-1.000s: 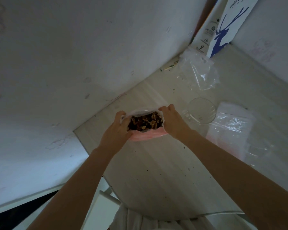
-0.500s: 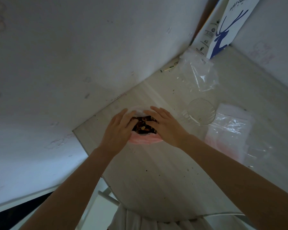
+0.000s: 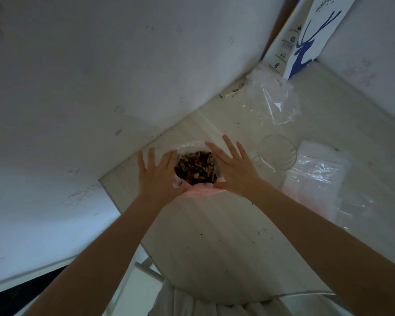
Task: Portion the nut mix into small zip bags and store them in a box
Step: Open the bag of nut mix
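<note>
A plastic bag (image 3: pixel 198 193) with a pink lower edge stands open-mouthed on the pale table (image 3: pixel 214 236) near the wall. Brown nut mix (image 3: pixel 196 169) fills it and shows through the mouth. My left hand (image 3: pixel 156 173) lies against the bag's left side, fingers straight and spread. My right hand (image 3: pixel 234 166) lies against its right side, fingers also straight and fanned out. Neither hand curls round the bag. A white box (image 3: pixel 303 39) with a blue deer print stands in the far corner.
A clear glass bowl (image 3: pixel 276 152) sits just right of my right hand. Empty zip bags (image 3: pixel 315 179) lie in a stack at the right, and a crumpled clear bag (image 3: pixel 273 99) lies below the box. White walls close the table on the left and back.
Both hands gripped the bag's rim a second ago, then closed over its mouth. Now they have spread apart with straight fingers, and the nut mix shows again.
</note>
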